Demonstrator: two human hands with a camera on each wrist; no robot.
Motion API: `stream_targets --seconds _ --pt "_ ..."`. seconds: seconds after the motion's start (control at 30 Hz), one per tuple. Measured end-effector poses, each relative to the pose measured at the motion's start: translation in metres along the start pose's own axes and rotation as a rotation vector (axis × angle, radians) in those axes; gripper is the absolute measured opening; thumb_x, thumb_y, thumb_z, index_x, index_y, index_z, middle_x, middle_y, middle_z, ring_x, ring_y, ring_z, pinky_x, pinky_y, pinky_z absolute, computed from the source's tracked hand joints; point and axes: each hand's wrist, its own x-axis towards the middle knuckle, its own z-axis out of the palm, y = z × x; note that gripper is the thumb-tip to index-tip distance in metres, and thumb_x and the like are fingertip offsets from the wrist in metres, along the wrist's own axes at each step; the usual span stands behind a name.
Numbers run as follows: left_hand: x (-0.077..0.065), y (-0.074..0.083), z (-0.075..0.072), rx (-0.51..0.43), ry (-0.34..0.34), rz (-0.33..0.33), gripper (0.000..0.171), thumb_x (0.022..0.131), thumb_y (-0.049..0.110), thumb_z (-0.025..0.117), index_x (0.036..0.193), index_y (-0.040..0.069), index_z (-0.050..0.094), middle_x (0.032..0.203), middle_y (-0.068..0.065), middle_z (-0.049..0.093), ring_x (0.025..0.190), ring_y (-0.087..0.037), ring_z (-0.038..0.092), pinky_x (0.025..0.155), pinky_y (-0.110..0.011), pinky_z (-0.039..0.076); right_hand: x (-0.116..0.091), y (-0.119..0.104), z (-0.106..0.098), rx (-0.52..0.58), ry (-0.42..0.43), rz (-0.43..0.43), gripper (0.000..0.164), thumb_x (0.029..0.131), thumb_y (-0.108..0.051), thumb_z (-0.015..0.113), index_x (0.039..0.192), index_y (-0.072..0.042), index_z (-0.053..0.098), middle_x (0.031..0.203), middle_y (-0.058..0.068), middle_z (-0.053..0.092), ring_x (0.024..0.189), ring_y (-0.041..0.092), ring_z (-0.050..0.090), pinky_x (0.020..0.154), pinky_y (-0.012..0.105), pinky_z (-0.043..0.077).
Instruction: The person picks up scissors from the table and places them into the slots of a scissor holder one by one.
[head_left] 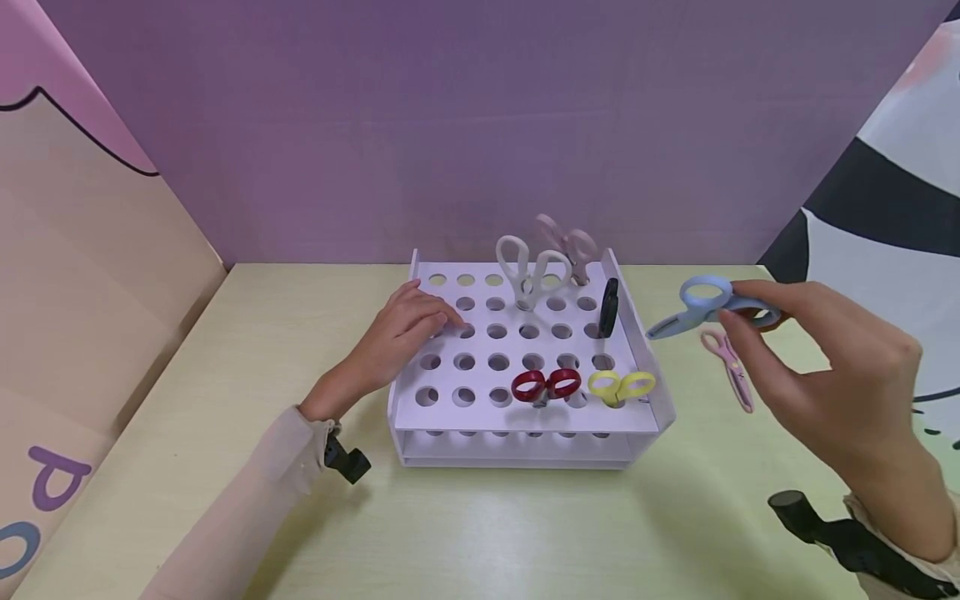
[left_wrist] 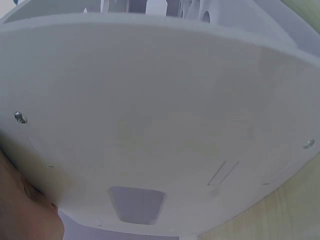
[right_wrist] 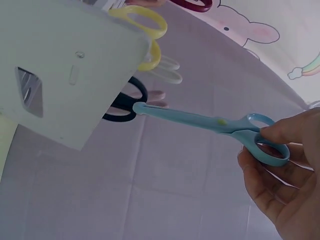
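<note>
My right hand (head_left: 847, 375) pinches a pair of light blue scissors (head_left: 693, 312) by the handle loops, thumb and fingers on the rings. The blades point left, raised near the right wall of a white holed rack (head_left: 480, 417). In the right wrist view the blue scissors (right_wrist: 185, 120) overlap black handles behind. My left hand (head_left: 401, 333) rests on the rack's left side, fingertips over the holes. Standing in the rack are red scissors (head_left: 546, 386), yellow scissors (head_left: 621, 387), black scissors (head_left: 609, 308), white scissors (head_left: 531, 279) and pale pink scissors (head_left: 573, 246).
Pink scissors (head_left: 729, 367) lie on the pale wooden table (head_left: 487, 533), right of the rack and below the blue scissors in the head view. A purple panel (head_left: 480, 133) rises behind the rack. Printed panels stand at the left and right.
</note>
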Motion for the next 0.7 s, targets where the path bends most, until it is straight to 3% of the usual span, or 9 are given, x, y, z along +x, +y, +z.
stream_targets --seconds 0.23,0.43,0.57,0.7 --pt "0.000 -0.003 0.001 -0.004 0.002 0.004 0.025 0.101 0.009 0.049 0.101 0.007 0.073 0.102 -0.001 0.073 0.112 -0.019 0.059 0.122 -0.038 0.011 0.004 -0.003 0.010 0.064 0.044 -0.066 0.030 0.089 -0.025 0.074 0.094 0.005 0.076 0.080 0.016 0.072 0.079 -0.004 0.060 0.079 0.009 0.043" --pt "0.000 -0.003 0.001 -0.002 0.006 0.011 0.025 0.101 0.009 0.048 0.101 0.007 0.073 0.102 -0.001 0.073 0.111 -0.019 0.060 0.122 -0.037 0.011 0.010 -0.009 0.019 0.109 0.086 -0.087 0.025 0.087 -0.021 0.075 0.093 0.003 0.077 0.081 0.016 0.073 0.077 0.002 0.062 0.075 0.010 0.042" --pt "0.000 -0.003 0.001 0.000 0.007 0.016 0.024 0.101 0.009 0.049 0.101 0.008 0.074 0.102 -0.001 0.074 0.111 -0.019 0.059 0.122 -0.038 0.011 0.014 -0.016 0.026 0.121 0.074 -0.092 0.027 0.089 -0.023 0.074 0.094 0.004 0.076 0.082 0.016 0.073 0.074 0.008 0.062 0.072 0.010 0.039" --pt "0.000 -0.003 0.001 0.002 0.007 0.018 0.024 0.101 0.010 0.050 0.101 0.008 0.074 0.101 -0.001 0.074 0.111 -0.019 0.059 0.122 -0.038 0.011 0.017 -0.023 0.033 0.136 0.048 -0.094 0.040 0.093 -0.035 0.070 0.094 0.005 0.076 0.084 0.017 0.073 0.076 0.016 0.065 0.078 0.010 0.044"
